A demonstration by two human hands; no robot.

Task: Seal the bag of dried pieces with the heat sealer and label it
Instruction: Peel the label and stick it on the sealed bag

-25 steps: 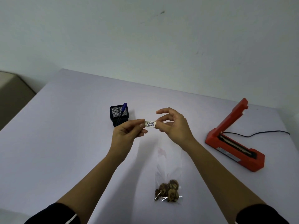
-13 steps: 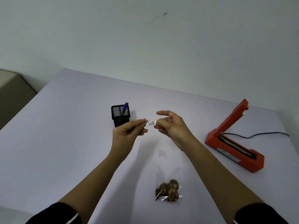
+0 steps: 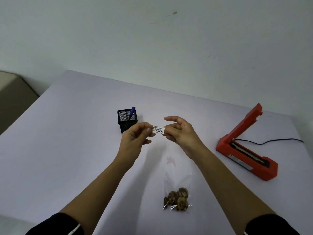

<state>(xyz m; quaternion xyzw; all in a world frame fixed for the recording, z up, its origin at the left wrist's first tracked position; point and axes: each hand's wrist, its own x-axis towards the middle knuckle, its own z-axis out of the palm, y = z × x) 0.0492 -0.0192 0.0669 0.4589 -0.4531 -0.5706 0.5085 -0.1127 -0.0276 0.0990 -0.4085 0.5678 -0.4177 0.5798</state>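
Label, small and handwritten, is hanging between both hands above the table. The left hand is pinching its 9 o'clock end between thumb and curled forefinger; the right hand is pinching the 3 o'clock end, its forefinger sticking out loose. The clear bag of dried pieces is lying flat at 6 o'clock from the hands, and the red heat sealer is sitting open at 3 o'clock.

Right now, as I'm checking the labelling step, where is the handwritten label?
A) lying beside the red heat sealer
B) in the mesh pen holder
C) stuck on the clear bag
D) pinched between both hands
D: the left hand and right hand each pinch an end of the handwritten label, held apart from the clear bag.
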